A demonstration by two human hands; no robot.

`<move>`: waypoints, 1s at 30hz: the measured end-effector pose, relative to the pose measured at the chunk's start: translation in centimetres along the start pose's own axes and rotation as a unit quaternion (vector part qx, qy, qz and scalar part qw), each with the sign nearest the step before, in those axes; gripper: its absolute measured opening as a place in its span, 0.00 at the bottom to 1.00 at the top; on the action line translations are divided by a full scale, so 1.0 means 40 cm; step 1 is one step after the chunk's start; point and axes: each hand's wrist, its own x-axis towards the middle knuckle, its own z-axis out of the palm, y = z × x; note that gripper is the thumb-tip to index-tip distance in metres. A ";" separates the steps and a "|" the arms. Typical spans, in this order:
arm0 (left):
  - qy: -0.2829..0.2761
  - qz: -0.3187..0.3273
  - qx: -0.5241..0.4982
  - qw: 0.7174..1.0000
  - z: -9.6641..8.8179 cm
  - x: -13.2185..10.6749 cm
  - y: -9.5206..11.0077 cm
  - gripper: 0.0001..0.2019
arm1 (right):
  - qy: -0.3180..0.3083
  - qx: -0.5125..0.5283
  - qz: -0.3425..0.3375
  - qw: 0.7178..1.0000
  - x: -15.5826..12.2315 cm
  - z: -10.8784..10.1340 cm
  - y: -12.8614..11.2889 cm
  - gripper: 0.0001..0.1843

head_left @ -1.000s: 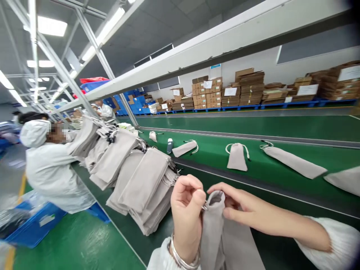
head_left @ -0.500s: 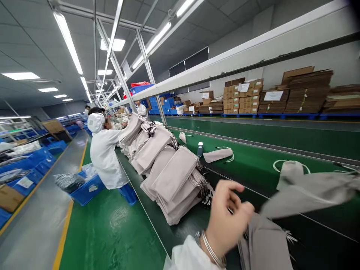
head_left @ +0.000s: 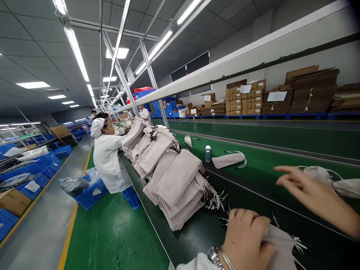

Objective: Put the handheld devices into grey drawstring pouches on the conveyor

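Observation:
My left hand, with a watch and bracelets at the wrist, lies over a grey drawstring pouch at the lower right. Its fingers are curled and the thumb presses against the cloth; part of the grip is hidden. Farther right, my right hand is above the green belt, fingers stretched out, holding nothing. Just behind it another pouch rests on the belt, partly covered by the hand. Left of my hands, a big heap of flat grey pouches has black-tipped white cords hanging at its ends.
A small dark bottle stands on the green belt beside a filled pouch. A smaller pouch lies behind. A co-worker in white is beyond the heap, near a blue bin.
My left hand has come down onto the pouches at the lower right. My right hand has come into view; the pouch that was blurred in the air there now lies on the belt.

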 end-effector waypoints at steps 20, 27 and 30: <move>0.143 -0.027 -0.040 0.989 -0.059 0.018 0.023 0.13 | -0.122 -0.185 -0.033 0.975 -0.025 0.138 0.007 0.17; 0.129 0.029 -0.008 0.991 -0.078 0.017 0.039 0.12 | -0.122 -0.180 -0.034 0.975 -0.025 0.139 0.015 0.17; 0.120 0.042 -0.046 0.991 -0.088 0.010 0.047 0.11 | -0.119 -0.181 -0.036 0.976 -0.026 0.140 0.019 0.17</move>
